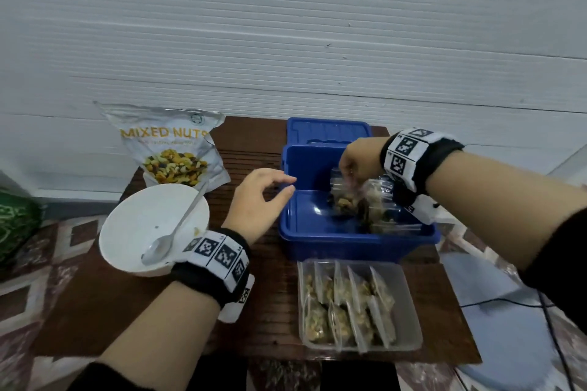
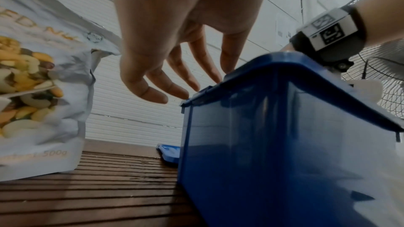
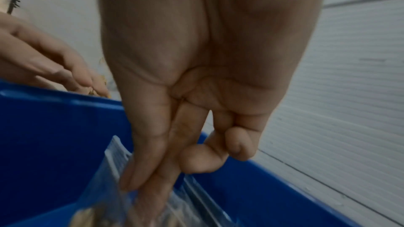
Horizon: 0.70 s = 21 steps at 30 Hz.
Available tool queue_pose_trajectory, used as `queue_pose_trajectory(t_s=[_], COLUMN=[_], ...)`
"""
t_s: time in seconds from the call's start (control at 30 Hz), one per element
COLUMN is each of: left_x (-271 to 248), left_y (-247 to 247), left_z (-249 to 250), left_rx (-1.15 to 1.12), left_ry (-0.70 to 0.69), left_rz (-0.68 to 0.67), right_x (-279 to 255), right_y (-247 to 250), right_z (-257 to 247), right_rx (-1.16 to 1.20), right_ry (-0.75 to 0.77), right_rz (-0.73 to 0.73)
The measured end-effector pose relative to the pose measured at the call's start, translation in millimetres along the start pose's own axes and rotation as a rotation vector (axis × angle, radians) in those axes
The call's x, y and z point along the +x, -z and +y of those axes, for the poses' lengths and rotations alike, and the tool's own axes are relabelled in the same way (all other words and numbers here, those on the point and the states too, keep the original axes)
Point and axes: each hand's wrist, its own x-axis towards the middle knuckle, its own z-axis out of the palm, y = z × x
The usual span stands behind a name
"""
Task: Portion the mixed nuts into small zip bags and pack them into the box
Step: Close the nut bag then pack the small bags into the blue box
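A person works at a dark slatted wooden table (image 1: 254,311), seen from a head camera looking down. The step in hand appears to be packing: the right hand (image 1: 359,159) reaches down into an open blue plastic box (image 1: 333,247) and pinches the top of a small clear zip bag of nuts (image 1: 344,197) between thumb and fingers. The right wrist view shows this grip closely, with the thumb and forefinger pressed together on the bag's clear upper edge and the other fingers curled in. The bag hangs inside the box, near its right side, beside a few other filled bags (image 1: 384,209) already lying there.

The left hand (image 1: 257,197) hovers at the box's left rim with its fingers spread and relaxed, holding nothing; whether the fingertips touch the rim cannot be told.

In front of the box sits a clear plastic tray (image 1: 409,343) holding more filled zip bags (image 1: 346,305) standing in rows. To the left are a white bowl (image 1: 127,225), almost empty, with a metal spoon (image 1: 171,232) resting in it, and behind it a silver pouch labelled Mixed Nuts (image 1: 171,146). The box's blue lid (image 1: 327,130) lies behind the box.

The next move likely calls for lowering and releasing this bag neatly beside the others, then fetching another from the tray.
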Motion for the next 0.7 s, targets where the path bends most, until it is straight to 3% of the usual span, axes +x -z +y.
queue_pose_trajectory(t_s=[0.13, 0.2, 0.27, 0.33, 0.4, 0.57, 0.7], left_x=[2.8, 3.7, 3.1, 2.4, 0.9, -10.4, -35.6], left_y=[-4.2, -5.8, -7.2, -8.3, -9.3, -6.3, -10.9], left_z=[-6.2, -10.4, -11.4, -11.2, -11.2, 7.3, 32.7], left_rx=[-0.011, -0.006, -0.001, 0.004, 0.001, 0.142, 0.17], left_ry=[-0.056, -0.074, -0.076, -0.079, -0.056, 0.041, -0.065], left_rz=[0.03, 0.04, 0.036, 0.032, 0.024, -0.028, -0.051], right_x=[35.2, 109.8, 141.1, 108.7, 47.3, 4.9, -35.7], right_y=[-8.7, -48.0, -65.0, -51.2, -22.3, -7.9, -5.3], right_z=[7.6, 63.7, 84.9, 55.1, 9.4, -2.4, -12.5], right_rx=[-0.15, -0.226, -0.235, -0.231, -0.211, 0.032, 0.179], right_ry=[-0.002, -0.061, -0.038, -0.101, -0.06, -0.026, 0.031], right_rz=[-0.138, -0.142, -0.19, -0.143, -0.069, 0.128, 0.27])
